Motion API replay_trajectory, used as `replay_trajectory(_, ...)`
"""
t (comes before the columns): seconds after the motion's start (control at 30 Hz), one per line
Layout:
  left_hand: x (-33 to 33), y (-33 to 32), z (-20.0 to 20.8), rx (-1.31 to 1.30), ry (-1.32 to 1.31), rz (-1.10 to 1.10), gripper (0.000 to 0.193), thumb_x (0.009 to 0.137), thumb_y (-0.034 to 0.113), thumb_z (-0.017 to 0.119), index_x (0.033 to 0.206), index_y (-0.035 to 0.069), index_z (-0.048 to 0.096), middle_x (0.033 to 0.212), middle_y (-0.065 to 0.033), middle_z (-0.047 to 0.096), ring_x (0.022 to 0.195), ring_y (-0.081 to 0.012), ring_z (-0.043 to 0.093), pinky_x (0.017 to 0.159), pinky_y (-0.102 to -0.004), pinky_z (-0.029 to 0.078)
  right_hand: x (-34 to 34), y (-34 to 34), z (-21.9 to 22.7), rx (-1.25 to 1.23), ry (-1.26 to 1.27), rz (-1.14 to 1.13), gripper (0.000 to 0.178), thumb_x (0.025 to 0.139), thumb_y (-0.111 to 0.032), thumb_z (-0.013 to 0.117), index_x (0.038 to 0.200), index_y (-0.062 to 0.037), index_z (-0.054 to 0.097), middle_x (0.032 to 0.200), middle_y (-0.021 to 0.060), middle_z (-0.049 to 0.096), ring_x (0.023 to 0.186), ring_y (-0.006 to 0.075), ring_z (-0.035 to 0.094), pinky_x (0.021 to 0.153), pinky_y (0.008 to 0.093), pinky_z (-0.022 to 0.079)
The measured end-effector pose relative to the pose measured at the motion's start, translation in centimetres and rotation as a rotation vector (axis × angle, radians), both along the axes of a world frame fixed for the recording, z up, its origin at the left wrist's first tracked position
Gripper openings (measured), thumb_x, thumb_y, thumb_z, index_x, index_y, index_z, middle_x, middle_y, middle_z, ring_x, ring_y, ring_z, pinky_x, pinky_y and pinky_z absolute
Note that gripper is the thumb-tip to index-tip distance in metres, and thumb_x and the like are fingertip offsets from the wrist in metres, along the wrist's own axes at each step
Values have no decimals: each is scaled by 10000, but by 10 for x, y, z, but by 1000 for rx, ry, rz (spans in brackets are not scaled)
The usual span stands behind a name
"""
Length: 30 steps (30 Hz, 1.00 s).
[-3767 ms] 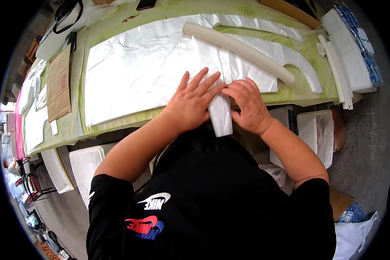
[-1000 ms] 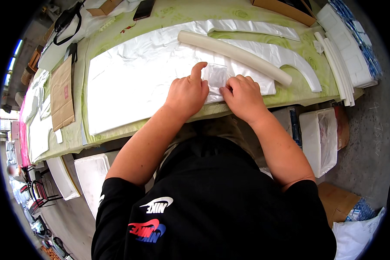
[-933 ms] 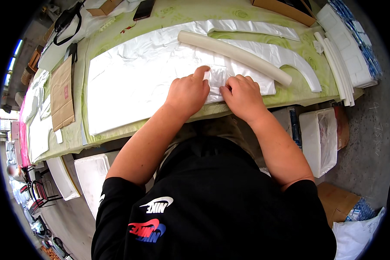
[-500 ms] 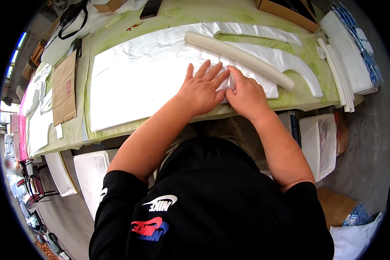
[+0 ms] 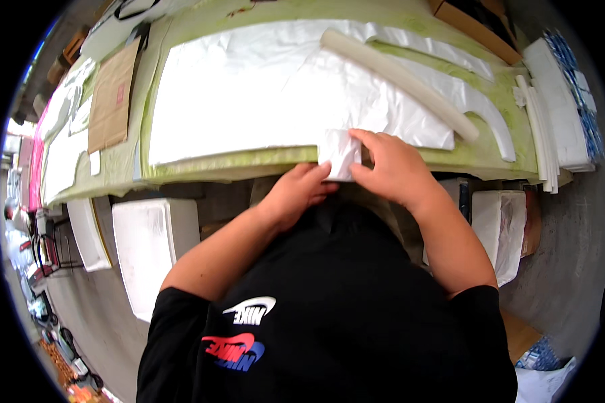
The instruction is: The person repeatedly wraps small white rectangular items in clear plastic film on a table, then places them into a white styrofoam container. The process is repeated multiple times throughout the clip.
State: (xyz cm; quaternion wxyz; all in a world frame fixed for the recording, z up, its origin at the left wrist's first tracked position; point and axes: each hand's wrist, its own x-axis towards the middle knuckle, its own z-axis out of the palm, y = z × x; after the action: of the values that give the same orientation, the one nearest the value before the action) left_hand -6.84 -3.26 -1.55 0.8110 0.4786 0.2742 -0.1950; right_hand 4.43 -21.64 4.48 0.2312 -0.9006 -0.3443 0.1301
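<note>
Just in front of my body, at the table's near edge, both hands hold a small folded white plastic packet (image 5: 339, 149). My left hand (image 5: 298, 193) pinches its lower left edge, thumb on top and the other fingers curled beneath. On the opposite side, my right hand (image 5: 398, 166) grips it between thumb and forefinger, bent round its right edge. Behind the packet, large white plastic sheets (image 5: 228, 94) with long curved strips at the right lie flat. A cream-coloured tube (image 5: 400, 82) rests slantwise across them.
A green patterned cloth (image 5: 249, 160) covers the table. Flattened brown cardboard (image 5: 114, 97) lies left; an open cardboard box (image 5: 480, 28) sits at the far right. White strips (image 5: 541, 134) hang over the right end. White bins (image 5: 148, 248) stand below the table.
Both hands have drawn back from the sheets toward my body. The plastic that lay under them is now held up as a folded packet. My view has tilted downward.
</note>
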Motion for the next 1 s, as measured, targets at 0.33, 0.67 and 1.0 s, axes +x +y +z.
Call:
replay_trajectory(0.33, -24, 3, 19, -60, -249, 262, 256, 1048, 161, 569, 1258, 13, 584, 1154, -60, 669, 1022, -140, 640, 927, -313, 518, -36, 36, -25, 721, 498, -219, 123, 945, -69, 668, 1053, -30, 627, 896, -5, 618, 788, 75, 552, 722, 246, 489)
replay_trajectory(0.67, -113, 107, 34, 56, -367, 602, 139, 1028, 143, 590, 1134, 59, 619, 1037, -46, 662, 974, -136, 624, 895, -290, 504, -54, 96, -14, 804, 593, 72, 222, 991, 21, 594, 1206, -31, 596, 1068, 24, 652, 938, 83, 581, 842, 227, 479)
replay_trajectory(1.0, -314, 328, -49, 972, 317, 926, 300, 947, 173, 539, 1182, 41, 671, 974, -51, 676, 865, -138, 617, 767, -289, 495, -55, 102, -34, 662, 672, 114, 169, 1016, -14, 583, 1183, -27, 609, 1047, 36, 657, 892, 82, 579, 819, 226, 486)
